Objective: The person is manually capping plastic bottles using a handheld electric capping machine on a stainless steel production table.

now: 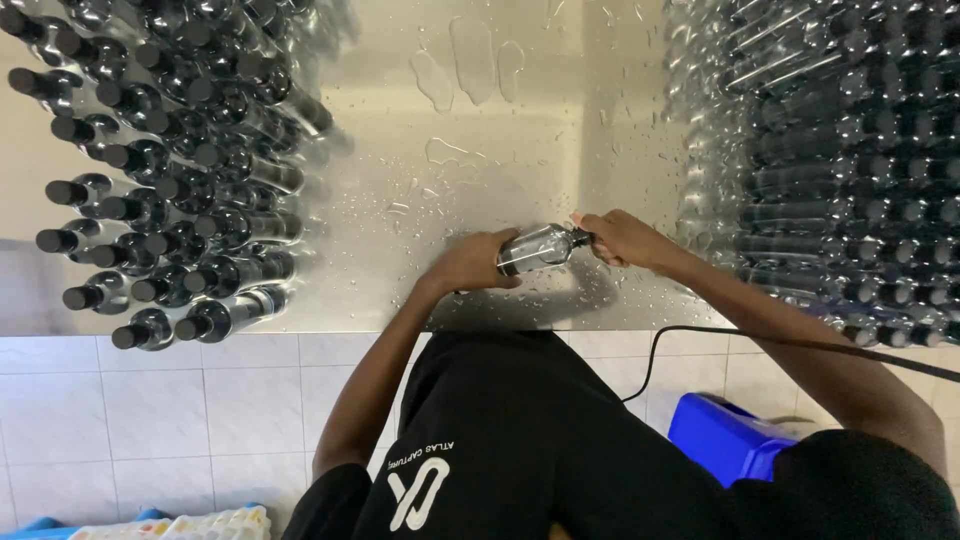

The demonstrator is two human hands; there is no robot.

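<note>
Steel bench (480,120), wet, droplets and small puddles across the middle; white tiled front below its near edge.

Left hand (470,262): closed around the body of a small clear bottle (535,248), fingers wrapped over the base end, holding it just above the bench surface near the front edge.

Right hand (622,238): fingertips pinched on the dark cap (580,237) at the bottle's neck. Closed on it; cannot tell whether it is turning.

Key relation: bottle lies almost flat, long axis running left to right, tilted slightly, base toward the left hand and neck toward the right. Both hands are in contact; the cap end points straight into the right hand's fingers, so that hand works the cap while the left steadies the body.

Outward, left: dense cluster of upright capped bottles (170,190), clear with dark caps, crowding the left part of the bench.

Outward, right: stacked rows of bottles lying on their sides (850,170), dark caps showing, filling the right part of the bench. Well apart from the hands.

Nearer the body: black cable (700,332) curving across the tiled front, passing under the right forearm. Blue bin (725,440) on the floor at lower right. Person wears dark clothing. Pale egg-tray-like thing (190,525) at the bottom left edge, only partly in view.
</note>
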